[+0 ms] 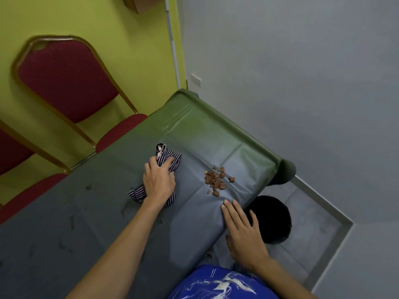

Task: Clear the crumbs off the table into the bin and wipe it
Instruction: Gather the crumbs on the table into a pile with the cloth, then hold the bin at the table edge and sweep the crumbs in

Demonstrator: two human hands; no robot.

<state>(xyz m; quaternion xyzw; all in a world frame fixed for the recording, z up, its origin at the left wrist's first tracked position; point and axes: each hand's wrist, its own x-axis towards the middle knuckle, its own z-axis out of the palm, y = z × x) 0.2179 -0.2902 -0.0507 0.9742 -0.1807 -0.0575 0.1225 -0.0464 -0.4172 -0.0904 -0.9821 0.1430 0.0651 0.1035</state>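
A pile of brown crumbs [217, 180] lies near the right edge of the table [90, 212], which has a grey-green cover. My left hand [158, 180] presses a striped cloth [168, 157] onto the table, left of the crumbs, fingers curled into the fabric. My right hand [244, 231] rests flat with fingers apart at the table's edge, just below the crumbs, holding nothing. A black bin [274, 219] stands on the floor right beside that edge, partly hidden behind my right hand.
Two red chairs with gold frames [67, 83] stand along the table's far side against a yellow-green wall. Dark smudges mark the table's near left part. Grey floor [313, 212] and a grey wall lie to the right.
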